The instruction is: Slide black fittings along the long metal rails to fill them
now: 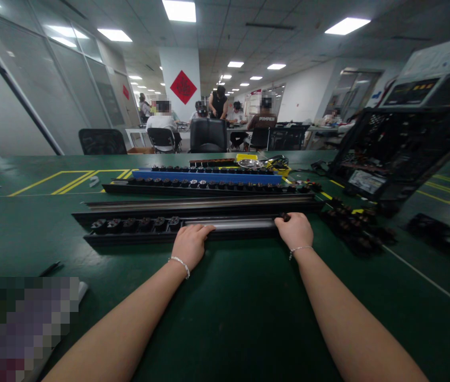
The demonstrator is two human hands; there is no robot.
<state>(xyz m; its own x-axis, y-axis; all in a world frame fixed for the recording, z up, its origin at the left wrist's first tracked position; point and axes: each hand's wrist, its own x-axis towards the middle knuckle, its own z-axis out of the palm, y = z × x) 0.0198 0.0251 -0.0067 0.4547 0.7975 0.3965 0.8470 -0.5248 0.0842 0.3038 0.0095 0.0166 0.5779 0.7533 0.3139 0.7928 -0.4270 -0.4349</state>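
Observation:
A long black rail (233, 225) lies across the green table in front of me, with several small black parts (137, 224) seated in its left end. My left hand (190, 244) rests on the rail's near edge with fingers curled over it. At the rail's right stretch, my right hand (295, 229) is closed in a pinch on a small black part (285, 217) sitting on the rail.
More rails (209, 187) loaded with black parts lie behind, one blue (205, 175). Loose black parts (352, 225) are heaped at the right beside a black crate (400, 154). A yellow tray with a metal bowl (251, 163) stands at the back. People sit at far desks.

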